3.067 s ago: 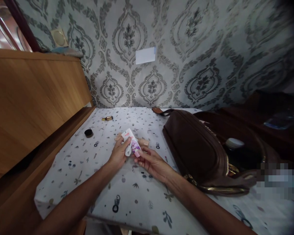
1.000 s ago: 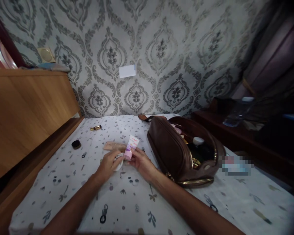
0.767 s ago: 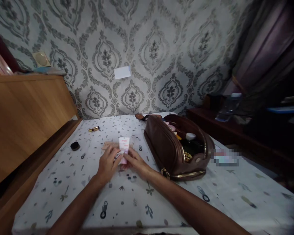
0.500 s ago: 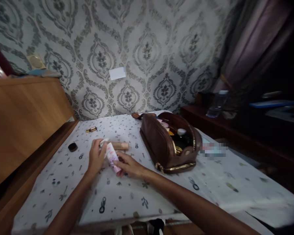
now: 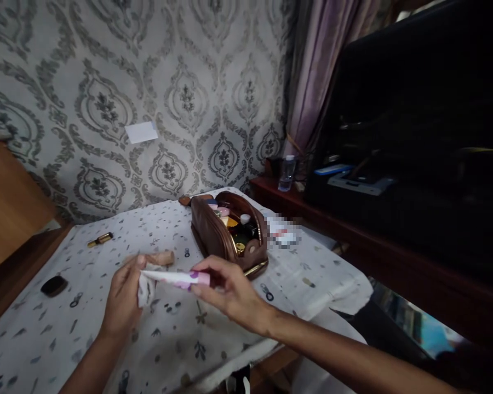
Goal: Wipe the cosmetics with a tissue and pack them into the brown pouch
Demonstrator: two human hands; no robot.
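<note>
I saw the right hand (image 5: 230,293) with its grip pinched on the pink end of the pink-and-white tube (image 5: 176,278); the tube was held level just above the desk (image 5: 176,335), near-centre; the left hand (image 5: 123,298) sat at the tube's left end, grip closed on a white cloth (image 5: 145,290) bunched right under the tip; a beige tube (image 5: 159,258) lay flat just beyond the hands; the brown pouch (image 5: 213,238) stood open to the right, full of items; a gold lipstick (image 5: 99,239) lay far left, a black jar (image 5: 54,285) near left.
</note>
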